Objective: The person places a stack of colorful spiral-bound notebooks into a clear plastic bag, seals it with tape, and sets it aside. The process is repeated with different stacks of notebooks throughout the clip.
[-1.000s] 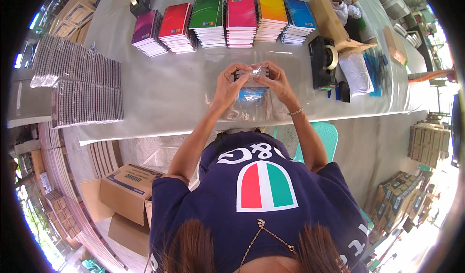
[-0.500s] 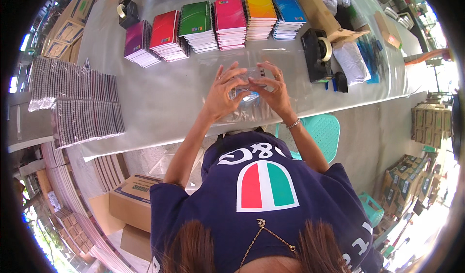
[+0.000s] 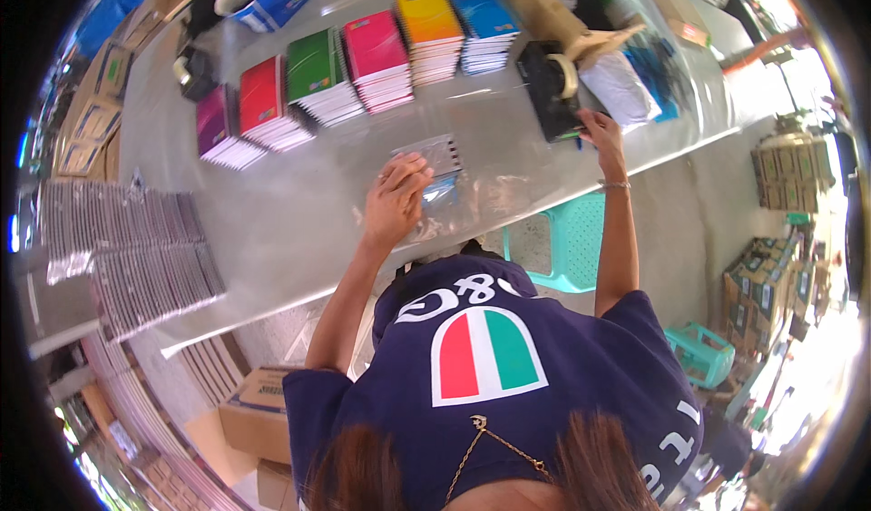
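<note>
A small clear plastic packet [image 3: 442, 155] with a dark-notched edge lies on the table in front of me, with some light blue at its near side. My left hand [image 3: 397, 198] rests on its left end, fingers together and pressed over it. Off to the right, my right hand [image 3: 603, 137] touches the near end of a black tape dispenser [image 3: 544, 89] holding a roll of tape [image 3: 569, 77]. Its fingers are pinched together; whatever lies between them is too small to make out.
Stacks of spiral notebooks stand in a row at the back, from purple [image 3: 218, 121] to blue [image 3: 485, 17]. Shrink-wrapped bundles [image 3: 136, 239] lie at the left. An open carton [image 3: 544, 8] and a white bag [image 3: 619, 89] sit beyond the dispenser. A green stool [image 3: 576, 239] stands by the table edge.
My right hand has left the packet and moved right to the tape dispenser. The packet, held up between both hands before, now lies on the table under my left hand. The view has turned.
</note>
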The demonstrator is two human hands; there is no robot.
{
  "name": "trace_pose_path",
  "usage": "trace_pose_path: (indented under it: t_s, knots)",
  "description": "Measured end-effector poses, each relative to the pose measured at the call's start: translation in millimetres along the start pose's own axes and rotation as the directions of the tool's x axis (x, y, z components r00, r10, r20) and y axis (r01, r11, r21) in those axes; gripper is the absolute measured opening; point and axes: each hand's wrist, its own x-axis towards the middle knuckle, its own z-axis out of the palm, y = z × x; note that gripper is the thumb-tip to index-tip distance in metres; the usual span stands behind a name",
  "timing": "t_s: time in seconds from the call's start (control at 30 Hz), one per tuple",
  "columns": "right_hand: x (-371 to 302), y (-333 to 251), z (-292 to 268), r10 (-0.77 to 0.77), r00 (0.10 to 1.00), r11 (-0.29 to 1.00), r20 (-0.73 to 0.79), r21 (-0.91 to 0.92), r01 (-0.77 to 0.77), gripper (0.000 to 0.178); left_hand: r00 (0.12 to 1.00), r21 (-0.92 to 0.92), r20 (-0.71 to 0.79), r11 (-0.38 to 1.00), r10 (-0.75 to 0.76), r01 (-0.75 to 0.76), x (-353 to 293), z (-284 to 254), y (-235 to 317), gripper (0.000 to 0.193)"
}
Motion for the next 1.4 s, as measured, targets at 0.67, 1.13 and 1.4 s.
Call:
trace_pose_path:
  t_s: [0.67,1.13,1.4]
  knots:
    - [-41.7,38.4,-14.5,-0.005,0.979,0.872,-0.206,-0.479,-0.096,0.022,0.998,0.044,0.063,0.999,0.028,-0.030,11.4,-3.4,6.7,0.008]
    - [-198.9,-100.7,202.2,0.028,0.984,0.917,0.173,0.387,-0.094,0.028,0.988,0.057,0.047,0.987,0.149,-0.152,-3.0,-0.3,-14.0,0.028]
    - [-197.5,-99.8,215.3,0.123,0.988,0.968,0.096,0.210,-0.141,0.027,0.989,0.034,-0.008,0.989,0.145,-0.145,0.7,0.5,-8.8,0.011]
